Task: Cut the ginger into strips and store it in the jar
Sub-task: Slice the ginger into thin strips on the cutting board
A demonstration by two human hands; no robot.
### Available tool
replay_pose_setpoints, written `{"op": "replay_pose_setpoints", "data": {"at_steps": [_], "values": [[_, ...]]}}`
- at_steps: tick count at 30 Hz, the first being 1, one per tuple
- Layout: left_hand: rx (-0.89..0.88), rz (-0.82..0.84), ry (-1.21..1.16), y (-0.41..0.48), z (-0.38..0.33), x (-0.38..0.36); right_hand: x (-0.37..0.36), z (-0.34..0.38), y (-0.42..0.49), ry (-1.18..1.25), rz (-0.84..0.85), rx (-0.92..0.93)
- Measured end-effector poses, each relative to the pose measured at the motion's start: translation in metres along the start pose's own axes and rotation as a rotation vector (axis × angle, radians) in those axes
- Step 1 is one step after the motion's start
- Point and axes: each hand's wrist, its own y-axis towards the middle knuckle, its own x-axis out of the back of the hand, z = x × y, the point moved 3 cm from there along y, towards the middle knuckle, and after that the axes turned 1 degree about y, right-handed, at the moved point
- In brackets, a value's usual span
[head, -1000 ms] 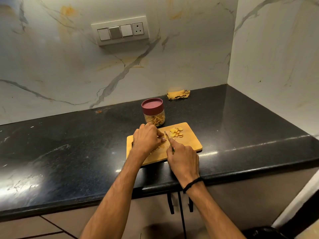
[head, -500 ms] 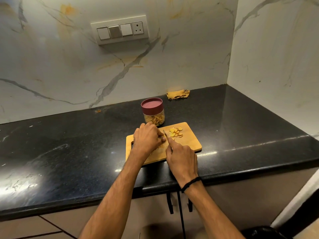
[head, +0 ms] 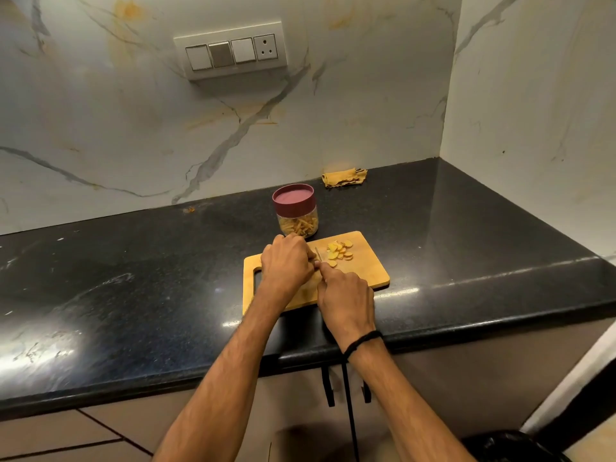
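Left hand knuckles-up on board, fingers curled, apparently pinning ginger hidden beneath. Right hand grips knife, blade upright beside slices.

My left hand sits knuckles-up, fingers curled under and pressing down; what lies beneath them I cannot see. My right hand, close against it on the near right, is wrapped round a knife, forefinger stretched forward along it. Both bare forearms reach in from the near edge, converging.
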Motion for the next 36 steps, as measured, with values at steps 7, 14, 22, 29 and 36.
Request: {"op": "replay_pose_setpoints", "data": {"at_steps": [7, 14, 22, 29, 36], "values": [[0.062, 0.017, -0.065, -0.005, -0.003, 0.001, 0.009, -0.004, -0.031, -0.07, 0.046, -0.035], [0.073, 0.005, -0.111, -0.01, 0.002, 0.008, 0.029, -0.018, -0.043, 0.043, 0.0, -0.073], [0.065, 0.084, -0.274, -0.008, 0.005, 0.007, 0.02, -0.012, -0.016, 0.134, -0.024, -0.09], [0.039, 0.176, -0.41, -0.004, 0.007, 0.007, 0.014, -0.014, -0.017, 0.091, -0.01, -0.095], [0.061, 0.17, -0.446, -0.004, 0.014, 0.005, 0.017, -0.018, -0.025, 0.108, -0.045, -0.125]]}}
